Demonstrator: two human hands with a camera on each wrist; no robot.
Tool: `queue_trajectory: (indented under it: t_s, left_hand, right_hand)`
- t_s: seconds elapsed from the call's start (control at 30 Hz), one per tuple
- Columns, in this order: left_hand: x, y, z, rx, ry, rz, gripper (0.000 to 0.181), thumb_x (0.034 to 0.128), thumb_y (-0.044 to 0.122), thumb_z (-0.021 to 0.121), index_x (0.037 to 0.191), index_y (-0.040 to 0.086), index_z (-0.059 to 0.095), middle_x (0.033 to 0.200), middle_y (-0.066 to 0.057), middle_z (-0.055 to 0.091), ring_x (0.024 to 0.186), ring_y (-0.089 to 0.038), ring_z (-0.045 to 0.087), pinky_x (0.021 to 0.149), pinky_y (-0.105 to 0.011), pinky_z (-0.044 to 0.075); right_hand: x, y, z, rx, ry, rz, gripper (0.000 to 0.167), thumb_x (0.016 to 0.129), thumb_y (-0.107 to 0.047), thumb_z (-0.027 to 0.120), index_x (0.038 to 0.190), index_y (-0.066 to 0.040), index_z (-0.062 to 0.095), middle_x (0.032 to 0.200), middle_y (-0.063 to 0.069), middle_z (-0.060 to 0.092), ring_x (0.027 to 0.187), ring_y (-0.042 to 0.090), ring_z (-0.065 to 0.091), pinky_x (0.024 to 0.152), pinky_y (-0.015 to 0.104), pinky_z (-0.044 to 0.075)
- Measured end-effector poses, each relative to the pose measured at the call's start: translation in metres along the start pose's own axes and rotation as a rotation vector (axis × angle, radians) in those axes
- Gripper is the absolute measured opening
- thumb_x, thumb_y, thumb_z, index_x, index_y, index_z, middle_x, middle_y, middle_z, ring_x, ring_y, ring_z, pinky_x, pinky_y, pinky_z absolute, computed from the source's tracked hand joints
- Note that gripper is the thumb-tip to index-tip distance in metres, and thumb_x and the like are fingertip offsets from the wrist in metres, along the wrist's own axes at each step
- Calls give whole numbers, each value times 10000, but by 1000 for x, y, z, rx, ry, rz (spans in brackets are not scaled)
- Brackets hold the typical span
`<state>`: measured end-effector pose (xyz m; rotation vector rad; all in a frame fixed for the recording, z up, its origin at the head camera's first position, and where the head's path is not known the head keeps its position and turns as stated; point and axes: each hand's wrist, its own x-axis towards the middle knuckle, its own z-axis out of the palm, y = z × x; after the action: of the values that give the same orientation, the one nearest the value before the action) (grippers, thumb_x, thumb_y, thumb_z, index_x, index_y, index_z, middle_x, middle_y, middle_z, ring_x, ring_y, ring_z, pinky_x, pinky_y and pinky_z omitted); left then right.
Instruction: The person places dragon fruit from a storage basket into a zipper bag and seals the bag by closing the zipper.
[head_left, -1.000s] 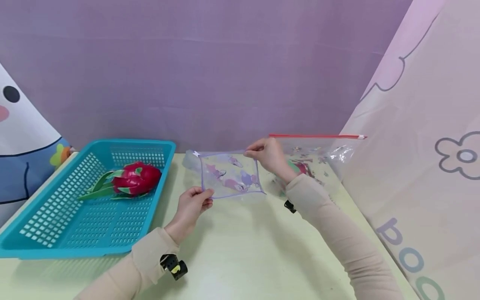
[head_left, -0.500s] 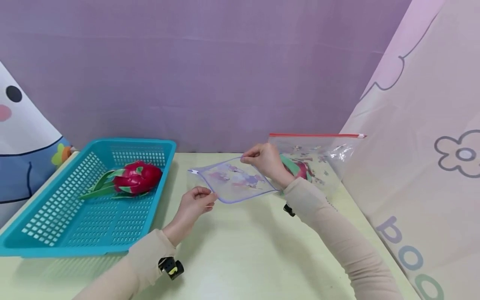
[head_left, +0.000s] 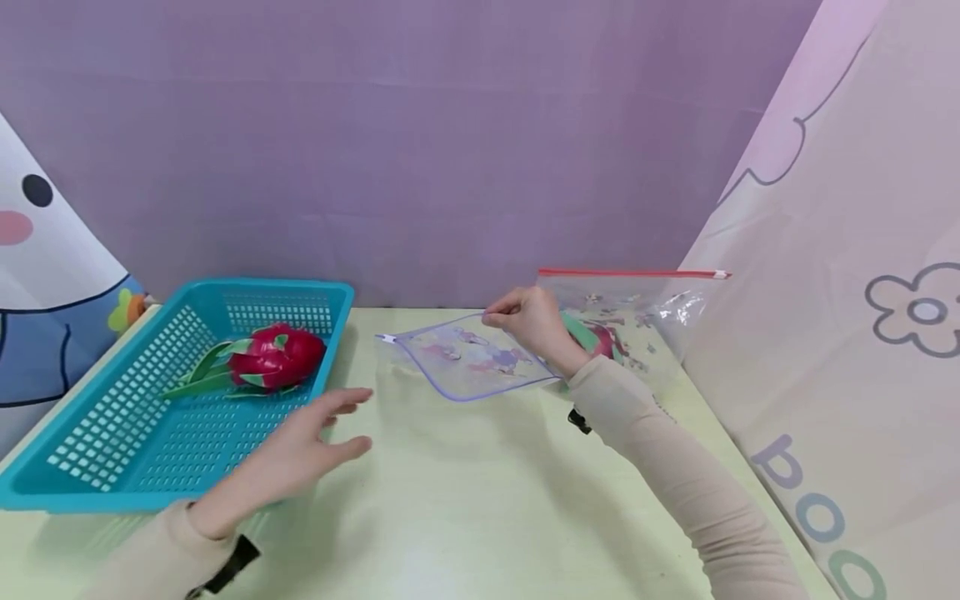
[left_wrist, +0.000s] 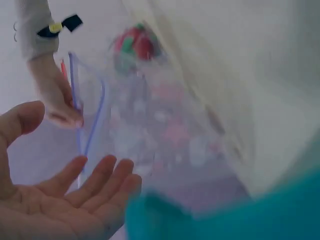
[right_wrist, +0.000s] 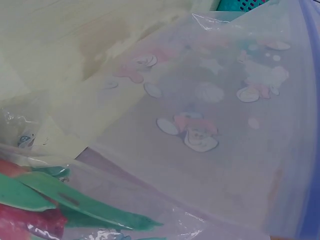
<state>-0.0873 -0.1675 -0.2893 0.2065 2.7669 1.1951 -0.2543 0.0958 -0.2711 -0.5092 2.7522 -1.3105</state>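
Between the thumb and fingers of my right hand (head_left: 536, 329) is the far edge of a clear zip bag (head_left: 472, 358) with a purple rim and cartoon prints. Its mouth gapes toward me, and a white slider sits at the left corner. My left hand (head_left: 300, 446) hovers apart from the bag, fingers spread, near the right side of a teal basket (head_left: 341, 333). Inside that basket lies a red dragon fruit (head_left: 273, 358) with green leaves. In the left wrist view the left palm (left_wrist: 75, 210) holds nothing.
Behind my right hand stands a second clear bag (head_left: 645, 308) with a red zip, holding another dragon fruit (head_left: 600, 337). A purple backdrop (head_left: 450, 167) rises behind the table (head_left: 465, 500), and a printed panel (head_left: 840, 333) borders the right.
The bag's mouth has widened from nearly flat to gaping. My left hand has let go of its near edge and moved left toward the basket. My right hand keeps its grip.
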Motion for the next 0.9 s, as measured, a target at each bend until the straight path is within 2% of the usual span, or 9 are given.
queue_trajectory:
  t_s: [0.07, 0.13, 0.2, 0.27, 0.33, 0.43, 0.57, 0.73, 0.9]
  left_hand:
    - [-1, -2, -18, 101, 38, 25, 582, 828, 325, 665, 1323, 97, 461, 1303, -129, 510, 1152, -355, 492, 870, -492, 481]
    - [2, -7, -36, 213, 96, 80, 573, 805, 297, 696, 1296, 85, 492, 1259, -142, 543, 1110, -361, 517, 809, -489, 510]
    - [9, -14, -54, 319, 145, 124, 573, 784, 263, 720, 1279, 73, 503, 1241, -164, 545, 1087, -373, 519, 760, -493, 525]
    - [19, -23, -71, 432, 183, 141, 613, 754, 251, 748, 1279, 61, 497, 1242, -196, 529, 1099, -397, 492, 745, -519, 520]
    - [31, -33, -87, 514, 175, 129, 651, 746, 253, 753, 1296, 50, 471, 1277, -223, 485, 1140, -427, 438, 773, -558, 494]
    - [49, -50, -104, 609, 124, 101, 716, 728, 276, 766, 1319, 37, 440, 1324, -248, 425, 1193, -454, 370, 826, -608, 443]
    - [69, -77, -112, 664, 49, 75, 783, 700, 275, 785, 1340, 30, 408, 1354, -261, 377, 1206, -467, 332, 841, -628, 420]
    - [89, -110, -108, 636, -44, 3, 936, 675, 328, 795, 1388, -22, 300, 1393, -298, 267, 1225, -514, 245, 866, -658, 378]
    - [99, -136, -105, 627, -67, -48, 1103, 598, 411, 823, 1395, -64, 227, 1388, -323, 207, 1213, -536, 200, 829, -663, 399]
  right_hand:
    - [0, 0, 0, -1, 1, 0, 92, 800, -193, 711, 855, -123, 737, 877, 15, 655, 729, 157, 606, 606, 268, 503]
    - [0, 0, 0, -7, 2, -7, 94, 800, -195, 710, 856, -124, 736, 879, 17, 656, 727, 157, 605, 602, 264, 501]
    - [0, 0, 0, -16, 4, -12, 92, 802, -193, 708, 854, -123, 737, 878, 17, 657, 730, 163, 607, 597, 259, 499]
    - [0, 0, 0, -21, 4, -19, 93, 806, -188, 704, 858, -118, 736, 882, 22, 659, 747, 193, 615, 598, 259, 497]
    - [0, 0, -1, -23, 1, -23, 93, 809, -185, 700, 862, -117, 736, 886, 25, 659, 766, 214, 620, 600, 260, 497]
    - [0, -1, -1, -23, -7, -27, 106, 813, -184, 697, 876, -109, 735, 893, 27, 655, 767, 212, 617, 607, 265, 500]
    - [-1, -1, 0, -20, -12, -22, 104, 812, -187, 697, 877, -114, 735, 889, 19, 650, 759, 192, 609, 613, 273, 503]
    - [-1, 1, 3, -27, -6, -33, 87, 806, -185, 703, 858, -123, 737, 887, 22, 659, 770, 207, 620, 609, 262, 502]
    - [-1, -1, 5, -37, -4, -43, 87, 804, -185, 706, 853, -121, 739, 887, 26, 661, 748, 180, 616, 601, 255, 502]
